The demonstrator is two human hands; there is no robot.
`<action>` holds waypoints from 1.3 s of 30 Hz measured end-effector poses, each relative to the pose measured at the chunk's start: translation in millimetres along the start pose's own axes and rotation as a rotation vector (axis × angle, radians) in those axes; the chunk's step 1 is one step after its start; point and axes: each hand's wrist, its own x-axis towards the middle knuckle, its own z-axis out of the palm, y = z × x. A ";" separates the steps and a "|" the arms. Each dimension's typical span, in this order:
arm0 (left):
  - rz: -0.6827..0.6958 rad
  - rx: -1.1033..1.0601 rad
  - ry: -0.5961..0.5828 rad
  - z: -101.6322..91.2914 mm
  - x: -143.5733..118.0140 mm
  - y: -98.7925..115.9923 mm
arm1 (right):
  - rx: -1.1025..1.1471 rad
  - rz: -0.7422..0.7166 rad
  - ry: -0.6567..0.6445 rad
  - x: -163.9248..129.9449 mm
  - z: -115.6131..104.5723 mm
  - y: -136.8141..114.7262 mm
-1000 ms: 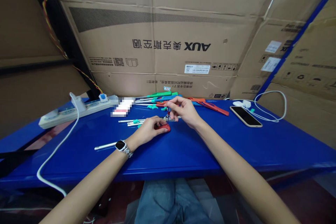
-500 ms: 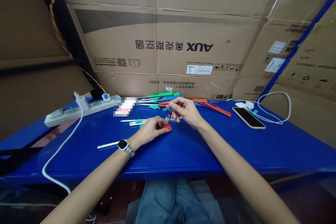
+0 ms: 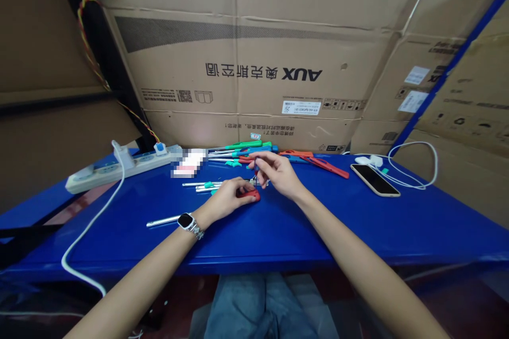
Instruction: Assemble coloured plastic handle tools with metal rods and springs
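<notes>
Partly, left hand [image 3: 228, 197] hides red piece [image 3: 251, 195].

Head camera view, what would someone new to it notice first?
Two bare forearms meet mid-table: the left hand presses on a small red part, while the right hand pinches a thin tool just above it. Behind them lies a heap of red, green and blue handled tools on the blue table, below a big AUX carton.
</notes>
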 end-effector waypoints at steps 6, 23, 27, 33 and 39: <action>-0.007 -0.008 0.001 1.0 -0.5 -1.4 | -0.017 0.021 0.041 6.0 -1.0 1.9; 0.202 0.221 0.018 -6.2 -7.6 4.6 | -0.656 0.027 0.122 -21.2 -26.2 7.8; 0.137 0.377 0.023 -17.2 -13.7 4.5 | -0.970 0.195 0.088 -36.5 -44.0 20.0; 0.123 0.498 -0.092 -19.1 -17.7 -2.3 | -1.150 0.310 0.041 -41.2 -44.7 31.7; 0.290 0.466 -0.123 -13.7 -20.4 15.1 | -1.118 0.146 0.069 -46.4 -33.6 9.6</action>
